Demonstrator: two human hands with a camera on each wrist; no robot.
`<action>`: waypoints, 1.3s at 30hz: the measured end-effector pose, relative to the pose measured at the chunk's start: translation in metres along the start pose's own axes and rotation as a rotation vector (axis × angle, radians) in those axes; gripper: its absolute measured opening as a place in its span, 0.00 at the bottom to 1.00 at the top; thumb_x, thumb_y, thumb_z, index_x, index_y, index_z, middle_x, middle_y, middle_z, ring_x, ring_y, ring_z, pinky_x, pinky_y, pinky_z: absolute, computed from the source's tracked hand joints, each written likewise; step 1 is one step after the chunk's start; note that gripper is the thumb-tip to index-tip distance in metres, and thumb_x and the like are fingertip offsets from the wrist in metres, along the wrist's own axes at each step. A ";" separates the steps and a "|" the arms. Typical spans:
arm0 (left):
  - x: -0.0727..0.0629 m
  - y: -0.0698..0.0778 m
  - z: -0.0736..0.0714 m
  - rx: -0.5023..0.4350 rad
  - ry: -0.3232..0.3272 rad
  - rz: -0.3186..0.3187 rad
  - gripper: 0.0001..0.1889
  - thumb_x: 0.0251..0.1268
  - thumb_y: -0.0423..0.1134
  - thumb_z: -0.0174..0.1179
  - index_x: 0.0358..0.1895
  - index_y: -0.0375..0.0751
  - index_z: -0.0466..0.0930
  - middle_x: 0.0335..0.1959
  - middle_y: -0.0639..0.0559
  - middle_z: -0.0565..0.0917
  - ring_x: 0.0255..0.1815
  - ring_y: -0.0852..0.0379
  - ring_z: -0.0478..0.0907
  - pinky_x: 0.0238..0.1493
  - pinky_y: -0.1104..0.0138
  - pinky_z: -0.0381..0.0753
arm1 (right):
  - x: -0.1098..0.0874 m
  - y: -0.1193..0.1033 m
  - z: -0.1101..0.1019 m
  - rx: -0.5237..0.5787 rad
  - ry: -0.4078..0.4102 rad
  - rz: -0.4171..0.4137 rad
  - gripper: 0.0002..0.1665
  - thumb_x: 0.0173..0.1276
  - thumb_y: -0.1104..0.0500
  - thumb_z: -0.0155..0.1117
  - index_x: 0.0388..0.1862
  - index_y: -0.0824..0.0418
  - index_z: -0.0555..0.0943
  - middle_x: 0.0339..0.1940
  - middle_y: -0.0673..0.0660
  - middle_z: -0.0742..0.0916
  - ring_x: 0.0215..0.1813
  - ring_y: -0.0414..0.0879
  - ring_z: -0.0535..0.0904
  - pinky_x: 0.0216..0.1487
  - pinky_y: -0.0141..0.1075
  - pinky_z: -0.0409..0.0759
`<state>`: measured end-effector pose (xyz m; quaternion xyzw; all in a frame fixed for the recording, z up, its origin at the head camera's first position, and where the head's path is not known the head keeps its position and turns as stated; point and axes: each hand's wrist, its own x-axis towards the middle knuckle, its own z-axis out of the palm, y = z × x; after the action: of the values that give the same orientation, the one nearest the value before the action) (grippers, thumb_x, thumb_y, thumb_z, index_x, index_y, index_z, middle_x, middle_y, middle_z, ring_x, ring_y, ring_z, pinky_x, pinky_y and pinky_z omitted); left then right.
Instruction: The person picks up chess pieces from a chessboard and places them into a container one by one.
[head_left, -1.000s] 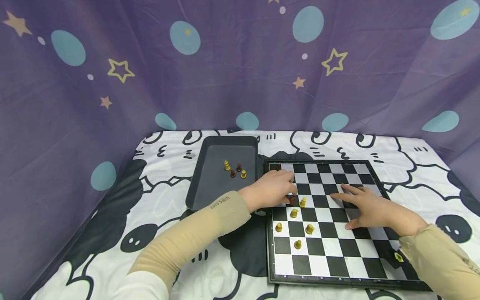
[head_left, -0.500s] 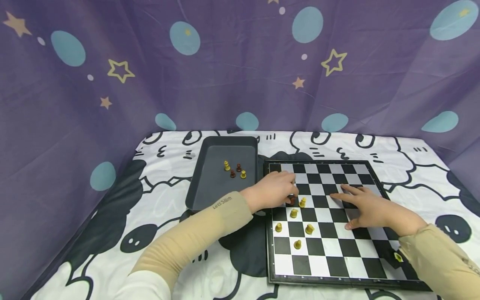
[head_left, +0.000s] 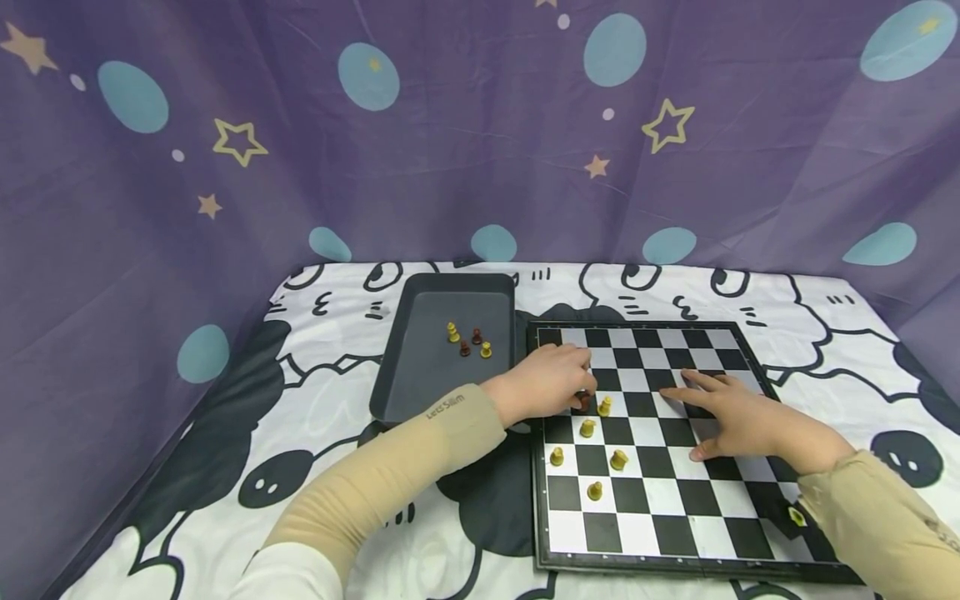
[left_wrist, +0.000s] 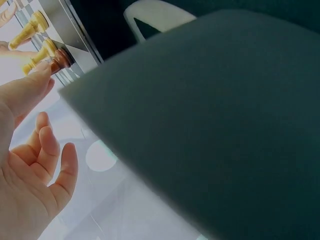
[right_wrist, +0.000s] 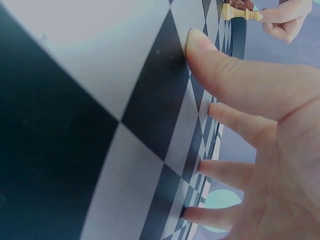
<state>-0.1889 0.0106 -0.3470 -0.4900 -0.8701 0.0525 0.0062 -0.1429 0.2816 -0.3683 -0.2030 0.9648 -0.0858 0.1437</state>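
At the left side of the chessboard [head_left: 639, 533], my left hand [head_left: 542, 383] pinches a dark brown chess piece [head_left: 583, 401]. Part of that piece is covered by the fingers. In the left wrist view the thumb touches the brown chess piece [left_wrist: 61, 60], and a pale yellow chess piece [left_wrist: 45, 50] stands close beside it. From above, this yellow chess piece [head_left: 605, 407] is just right of the brown one. My right hand [head_left: 742, 423] rests on the right half of the board with spread fingers, holding nothing; the right wrist view shows its thumb and fingers [right_wrist: 227, 175] extended over the squares.
Several yellow pieces [head_left: 618, 459] stand on the board's near left squares. Left of the board lies a dark grey tray [head_left: 420, 392] with two yellow and two brown pieces [head_left: 477, 336]. A patterned cloth [head_left: 322, 392] covers the table; a purple curtain [head_left: 465, 183] hangs behind.
My left hand has shifted very slightly to the right, staying at the brown chess piece. The right hand and the other pieces keep their places.
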 end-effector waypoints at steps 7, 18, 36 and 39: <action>0.000 0.000 0.001 0.008 0.011 0.006 0.07 0.58 0.49 0.65 0.40 0.59 0.85 0.41 0.57 0.78 0.43 0.60 0.74 0.39 0.68 0.72 | 0.000 0.000 0.001 0.005 -0.012 0.021 0.53 0.37 0.41 0.78 0.66 0.52 0.71 0.69 0.75 0.63 0.61 0.85 0.57 0.55 0.73 0.58; -0.001 -0.002 0.001 0.015 0.024 0.015 0.06 0.59 0.49 0.65 0.39 0.60 0.85 0.40 0.57 0.77 0.41 0.60 0.74 0.39 0.68 0.72 | 0.000 0.000 0.000 0.014 -0.009 0.015 0.53 0.37 0.42 0.78 0.66 0.52 0.71 0.69 0.75 0.64 0.62 0.85 0.56 0.56 0.73 0.58; -0.004 -0.004 -0.004 0.006 0.035 0.008 0.10 0.62 0.50 0.62 0.45 0.57 0.84 0.43 0.56 0.79 0.44 0.60 0.75 0.42 0.67 0.74 | 0.000 -0.001 -0.001 0.010 -0.009 0.016 0.53 0.38 0.42 0.78 0.66 0.52 0.71 0.69 0.75 0.64 0.62 0.85 0.57 0.55 0.73 0.58; -0.005 -0.005 -0.003 0.004 0.044 0.005 0.11 0.61 0.50 0.62 0.45 0.57 0.84 0.43 0.55 0.79 0.43 0.59 0.76 0.42 0.67 0.74 | 0.000 0.000 -0.001 0.015 -0.014 0.017 0.53 0.38 0.42 0.78 0.66 0.52 0.71 0.69 0.75 0.63 0.62 0.85 0.56 0.55 0.73 0.58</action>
<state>-0.1903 0.0041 -0.3433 -0.4934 -0.8683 0.0433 0.0260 -0.1433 0.2812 -0.3678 -0.1945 0.9647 -0.0906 0.1526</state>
